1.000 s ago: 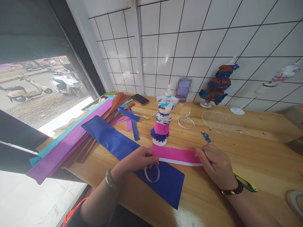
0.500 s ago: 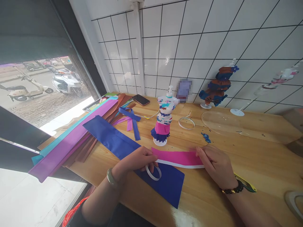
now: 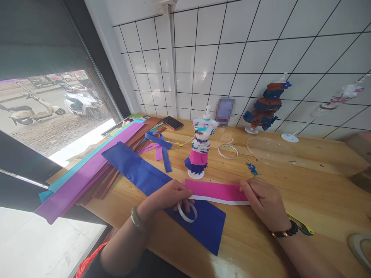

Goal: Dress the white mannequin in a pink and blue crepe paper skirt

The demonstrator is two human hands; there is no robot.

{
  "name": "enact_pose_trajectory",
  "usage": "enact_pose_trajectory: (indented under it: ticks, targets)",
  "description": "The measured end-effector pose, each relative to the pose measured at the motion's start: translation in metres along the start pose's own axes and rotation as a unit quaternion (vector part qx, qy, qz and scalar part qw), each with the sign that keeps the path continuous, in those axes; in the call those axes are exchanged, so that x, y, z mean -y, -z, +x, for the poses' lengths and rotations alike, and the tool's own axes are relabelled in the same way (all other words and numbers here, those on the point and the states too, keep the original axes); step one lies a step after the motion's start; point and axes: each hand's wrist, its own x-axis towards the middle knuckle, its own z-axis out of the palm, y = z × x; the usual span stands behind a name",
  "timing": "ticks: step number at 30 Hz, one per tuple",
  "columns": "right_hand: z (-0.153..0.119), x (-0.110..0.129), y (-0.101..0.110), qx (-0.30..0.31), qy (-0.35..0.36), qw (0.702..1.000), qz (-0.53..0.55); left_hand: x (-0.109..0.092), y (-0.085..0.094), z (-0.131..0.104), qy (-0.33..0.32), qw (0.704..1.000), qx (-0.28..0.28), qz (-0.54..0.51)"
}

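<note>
A bright pink strip (image 3: 216, 190) with a white lower edge is stretched between my hands. My left hand (image 3: 173, 193) pinches its left end, and a white tape roll (image 3: 188, 213) hangs at those fingers. At the other end, my right hand (image 3: 262, 202) is closed on the strip. Beneath the strip and my left hand lies a long blue sheet (image 3: 203, 226) on the wooden table. Just behind the strip stands a small mannequin (image 3: 201, 144) in a pink and blue skirt.
Purple sheets (image 3: 95, 166), with brown and turquoise ones, lie at the left. A phone (image 3: 173, 122), a white ring (image 3: 228, 151) and blue scraps (image 3: 252, 168) are farther back. Yellow-handled scissors (image 3: 303, 227) lie beside my right wrist. A dressed mannequin (image 3: 265, 104) stands by the wall.
The pink strip's left end and lower edge have risen very slightly. The tape roll has shifted a little down and left. Both hands keep their hold.
</note>
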Motion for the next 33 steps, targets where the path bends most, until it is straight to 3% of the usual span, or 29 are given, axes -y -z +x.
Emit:
enact_pose_trajectory:
  ticks: [7, 18, 21, 28, 33]
  targets:
    - [0.003, 0.017, -0.004, 0.000, 0.024, 1.000, 0.008, 0.001, -0.003, 0.002, -0.007, 1.000, 0.006, -0.020]
    - [-0.012, 0.097, -0.042, 0.087, 0.124, 0.985, 0.082, -0.012, -0.019, 0.002, -0.025, 0.999, 0.013, -0.031]
    - [-0.017, 0.102, -0.049, 0.078, 0.100, 0.990, 0.057, -0.012, -0.021, 0.002, -0.033, 0.999, 0.015, -0.028]
    - [-0.020, 0.102, -0.054, 0.131, 0.038, 0.988, 0.067, -0.010, -0.022, 0.003, -0.037, 0.999, 0.025, -0.017]
    - [-0.019, 0.109, -0.053, 0.214, 0.033, 0.969, 0.122, -0.008, -0.025, 0.004, -0.030, 0.999, 0.013, -0.012]
